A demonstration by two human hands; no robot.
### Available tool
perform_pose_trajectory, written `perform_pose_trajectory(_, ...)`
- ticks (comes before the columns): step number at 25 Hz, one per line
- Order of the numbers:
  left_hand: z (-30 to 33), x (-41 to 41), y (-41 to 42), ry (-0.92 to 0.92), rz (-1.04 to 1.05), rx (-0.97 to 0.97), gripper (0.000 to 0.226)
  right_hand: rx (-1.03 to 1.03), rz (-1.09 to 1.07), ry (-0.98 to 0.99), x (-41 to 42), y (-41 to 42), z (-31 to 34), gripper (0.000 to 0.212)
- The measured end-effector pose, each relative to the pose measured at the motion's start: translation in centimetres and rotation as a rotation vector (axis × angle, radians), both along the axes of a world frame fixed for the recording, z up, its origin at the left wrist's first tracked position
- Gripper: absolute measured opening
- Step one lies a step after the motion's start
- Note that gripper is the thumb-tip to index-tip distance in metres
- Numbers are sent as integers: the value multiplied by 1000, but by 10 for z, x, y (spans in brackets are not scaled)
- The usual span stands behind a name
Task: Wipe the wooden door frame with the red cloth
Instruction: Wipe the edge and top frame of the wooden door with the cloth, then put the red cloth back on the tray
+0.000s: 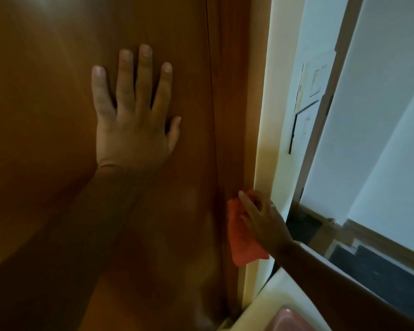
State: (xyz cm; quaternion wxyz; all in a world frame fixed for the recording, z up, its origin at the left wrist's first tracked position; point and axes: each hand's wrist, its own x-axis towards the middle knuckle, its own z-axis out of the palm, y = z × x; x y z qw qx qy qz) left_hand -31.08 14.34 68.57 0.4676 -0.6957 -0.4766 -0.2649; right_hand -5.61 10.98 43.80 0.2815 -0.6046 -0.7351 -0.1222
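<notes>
The brown wooden door frame (pixel 234 115) runs top to bottom right of centre, beside the wooden door panel (pixel 46 115). My left hand (pixel 132 115) lies flat on the door panel with its fingers spread, holding nothing. Lower down, my right hand (pixel 263 220) presses the red cloth (pixel 239 242) against the frame's right edge. The cloth hangs below my fingers, and part of it is hidden under the hand.
A cream wall edge (pixel 268 115) borders the frame on the right. Beyond it is a white wall with switch plates (pixel 316 77) and a dark floor (pixel 378 275). A cream ledge with a pink object (pixel 289 318) sits at the bottom right.
</notes>
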Motion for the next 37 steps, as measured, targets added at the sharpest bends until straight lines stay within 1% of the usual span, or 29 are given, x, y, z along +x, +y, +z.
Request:
perform_pose_trajectory(2,-1,-1,3,-13,10,26,77,-135,-84,-14,-12,-1,27,52)
perform_pose_trajectory(4,-15,5,4,-61,-37,9,78,-146,-154,-105,-20,-5,45,34)
perform_pose_trajectory(5,-35,11,3,-63,-101,-52,78,-132,-179,-142,-22,-8,50,27)
perform_pose_trajectory(6,-62,17,0,-29,-187,-154,78,-151,-187,-162,-20,-13,54,23)
perform_pose_trajectory(7,-95,23,-5,10,-291,-308,79,-223,-185,-139,-14,-19,57,19)
perform_pose_trajectory(8,-127,29,-10,24,-390,-503,80,-341,-177,-35,-4,-26,61,15)
perform_pose_trajectory(9,-157,35,-15,-21,-482,-740,82,-486,-165,140,10,-35,64,16)
perform_pose_trajectory(10,-182,41,-18,-157,-568,-1047,88,-587,-145,350,28,-45,65,21)
perform_pose_trajectory(11,-203,50,-22,-376,-657,-1390,95,-627,-117,574,47,-58,65,20)
perform_pose_trajectory(12,-226,64,-29,-616,-726,-1686,101,-625,-92,805,68,-77,62,14)
perform_pose_trajectory(13,-251,78,-35,-832,-739,-1899,96,-606,-51,1033,89,-98,56,12)
perform_pose_trajectory(14,-277,95,-42,-1002,-705,-2066,84,-599,-35,1228,110,-119,44,19)
perform_pose_trajectory(15,-301,113,-52,-1147,-676,-2225,68,-601,-55,1372,129,-142,27,30)
perform_pose_trajectory(17,-344,153,-82,-1353,-665,-2471,53,-635,-196,1520,163,-188,-15,55)
perform_pose_trajectory(18,-360,173,-95,-1422,-648,-2521,51,-649,-274,1600,175,-207,-40,61)
perform_pose_trajectory(19,-373,193,-105,-1479,-591,-2526,50,-647,-342,1710,186,-225,-66,62)
perform_pose_trajectory(20,-386,212,-111,-1527,-515,-2502,49,-631,-415,1827,195,-240,-91,57)
perform_pose_trajectory(22,-416,246,-122,-1537,-402,-2474,50,-623,-581,2105,208,-265,-142,45)
perform_pose_trajectory(23,-432,259,-124,-1525,-340,-2467,50,-632,-648,2216,211,-274,-165,43)
perform_pose_trajectory(24,-451,267,-126,-1507,-246,-2477,51,-663,-695,2246,212,-284,-189,41)
perform_pose_trajectory(26,-490,278,-132,-1425,-30,-2490,55,-755,-725,2186,208,-300,-243,40)
perform_pose_trajectory(28,-542,285,-140,-1266,173,-2425,55,-800,-810,2132,198,-313,-302,51)
perform_pose_trajectory(29,-563,286,-143,-1196,233,-2374,53,-804,-875,2095,192,-317,-325,54)
perform_pose_trajectory(31,-615,289,-146,-1110,255,-2308,47,-794,-992,2039,182,-321,-375,51)
perform_pose_trajectory(32,-640,289,-145,-1070,221,-2309,44,-788,-1026,2001,178,-322,-399,46)
perform_pose_trajectory(33,-667,291,-144,-983,207,-2336,44,-813,-1048,1948,174,-323,-428,40)
perform_pose_trajectory(35,-713,289,-141,-794,202,-2380,40,-858,-1101,1806,166,-320,-472,39)
perform_pose_trajectory(36,-729,287,-138,-765,201,-2396,34,-868,-1125,1734,162,-319,-486,41)
perform_pose_trajectory(37,-740,288,-136,-721,228,-2410,28,-874,-1172,1607,159,-318,-498,43)
